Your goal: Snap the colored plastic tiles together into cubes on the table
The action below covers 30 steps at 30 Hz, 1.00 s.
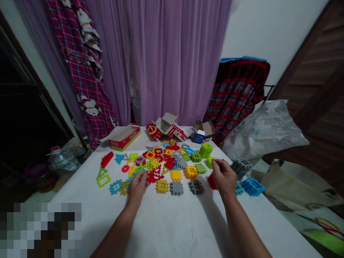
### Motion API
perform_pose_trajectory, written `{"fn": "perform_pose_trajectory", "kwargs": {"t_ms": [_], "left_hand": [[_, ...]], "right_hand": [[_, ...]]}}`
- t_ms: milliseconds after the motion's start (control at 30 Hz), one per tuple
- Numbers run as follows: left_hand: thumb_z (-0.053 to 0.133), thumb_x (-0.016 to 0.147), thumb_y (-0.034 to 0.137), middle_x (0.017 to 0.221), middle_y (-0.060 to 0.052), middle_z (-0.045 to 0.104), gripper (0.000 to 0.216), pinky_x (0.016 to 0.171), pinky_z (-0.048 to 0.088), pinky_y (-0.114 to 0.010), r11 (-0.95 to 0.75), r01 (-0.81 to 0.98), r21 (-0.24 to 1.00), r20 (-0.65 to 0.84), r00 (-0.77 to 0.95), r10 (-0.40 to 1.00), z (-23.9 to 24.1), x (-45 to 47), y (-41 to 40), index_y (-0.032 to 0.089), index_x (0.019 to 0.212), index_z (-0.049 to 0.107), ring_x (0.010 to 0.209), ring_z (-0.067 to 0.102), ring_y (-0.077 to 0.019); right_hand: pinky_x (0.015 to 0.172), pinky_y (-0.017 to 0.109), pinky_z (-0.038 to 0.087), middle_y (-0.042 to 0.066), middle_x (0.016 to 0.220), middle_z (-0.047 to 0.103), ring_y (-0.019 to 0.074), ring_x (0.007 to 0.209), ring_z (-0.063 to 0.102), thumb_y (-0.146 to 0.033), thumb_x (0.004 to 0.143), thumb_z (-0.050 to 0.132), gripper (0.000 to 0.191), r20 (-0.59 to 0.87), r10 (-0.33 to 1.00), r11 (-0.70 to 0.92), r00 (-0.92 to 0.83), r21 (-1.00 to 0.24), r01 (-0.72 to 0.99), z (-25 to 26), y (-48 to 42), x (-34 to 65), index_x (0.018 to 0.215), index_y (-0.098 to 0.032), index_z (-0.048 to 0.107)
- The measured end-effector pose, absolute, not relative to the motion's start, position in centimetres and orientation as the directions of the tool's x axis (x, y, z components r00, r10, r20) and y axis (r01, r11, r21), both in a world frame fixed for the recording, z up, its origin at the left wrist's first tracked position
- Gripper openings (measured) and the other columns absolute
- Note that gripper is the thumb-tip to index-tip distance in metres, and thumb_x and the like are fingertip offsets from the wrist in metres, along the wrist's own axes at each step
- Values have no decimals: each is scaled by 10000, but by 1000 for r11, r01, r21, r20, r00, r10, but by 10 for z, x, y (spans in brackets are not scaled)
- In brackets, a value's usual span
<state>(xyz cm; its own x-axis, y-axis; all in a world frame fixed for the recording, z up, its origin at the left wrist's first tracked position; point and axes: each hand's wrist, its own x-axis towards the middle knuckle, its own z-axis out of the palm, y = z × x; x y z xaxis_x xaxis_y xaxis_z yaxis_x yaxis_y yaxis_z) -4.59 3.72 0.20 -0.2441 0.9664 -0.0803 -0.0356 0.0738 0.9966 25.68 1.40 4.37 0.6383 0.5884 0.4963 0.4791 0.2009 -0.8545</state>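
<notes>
Several flat plastic waffle tiles in red, yellow, green, blue and grey lie scattered on a white table [172, 222]. My left hand [138, 186] rests at the near edge of the pile, its fingers curled on a red tile [155, 175]. My right hand [224, 177] is over the right side of the pile, fingers pinched together beside a green piece [209, 162] and above a red piece [212, 181]. What the right fingers hold is hidden. A green cube built from tiles [205, 150] stands behind it.
Opened cardboard boxes [163, 127] and a red box lid [125, 137] lie at the table's far edge. Grey [241, 166] and blue [252, 186] built blocks sit at the right edge. A plastic bag [266, 130] is to the right, and a water bottle [63, 159] to the left.
</notes>
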Motion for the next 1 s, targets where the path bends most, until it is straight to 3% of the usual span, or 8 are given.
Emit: {"fn": "perform_pose_trajectory", "kwargs": {"t_ms": [167,333,433,533,667,800,1000], "left_hand": [[633,653,625,682,9,627,561,418,310,-196,35,15,999,-30,-246,969,2,-57,43,168,979,666,471,504,-90],[640,713,441,758,-28,706,292,605,456,-246,-74,265,961,148,-270,951,14,-109,73,193,847,717,646,621,-154],[669,685,279,854,-47,738,181,711,469,-271,-29,563,826,200,-244,949,25,-146,97,220,834,752,793,659,-204],[621,751,254,993,-79,739,220,807,471,-298,16,758,652,200,-193,961,33,-162,117,212,916,760,935,658,-238],[622,785,279,1125,-77,711,265,936,437,-326,-50,845,533,174,-52,983,32,-145,133,225,1011,748,1062,623,-243],[616,794,237,1277,-51,649,365,1054,365,-356,-249,929,273,66,240,968,26,-125,145,279,1148,695,1194,562,-236],[577,802,209,1100,-74,709,259,917,453,-335,-277,931,236,26,279,960,29,-129,147,228,1017,719,1045,631,-238]], "right_hand": [[643,320,498,64,726,691,189,665,616,-525,724,630,380,464,628,269,625,-882,386,55,31,212,814,-163,701],[621,317,492,61,719,682,187,647,607,-502,693,664,370,390,648,247,655,-920,304,50,37,206,819,-157,707],[594,309,480,67,723,680,184,634,597,-503,672,674,389,357,646,230,675,-934,275,45,39,214,831,-151,713],[578,299,462,61,713,672,176,625,582,-502,665,680,392,351,620,212,701,-936,281,43,41,222,831,-149,715],[581,288,446,38,703,654,156,615,558,-476,682,687,358,352,595,206,723,-936,286,43,41,230,830,-151,714],[562,274,435,21,681,636,141,593,535,-472,694,696,355,344,597,204,725,-939,277,43,40,232,838,-149,714],[583,278,452,25,687,639,147,608,555,-493,688,700,380,347,588,212,730,-938,275,45,39,229,845,-148,714]]}}
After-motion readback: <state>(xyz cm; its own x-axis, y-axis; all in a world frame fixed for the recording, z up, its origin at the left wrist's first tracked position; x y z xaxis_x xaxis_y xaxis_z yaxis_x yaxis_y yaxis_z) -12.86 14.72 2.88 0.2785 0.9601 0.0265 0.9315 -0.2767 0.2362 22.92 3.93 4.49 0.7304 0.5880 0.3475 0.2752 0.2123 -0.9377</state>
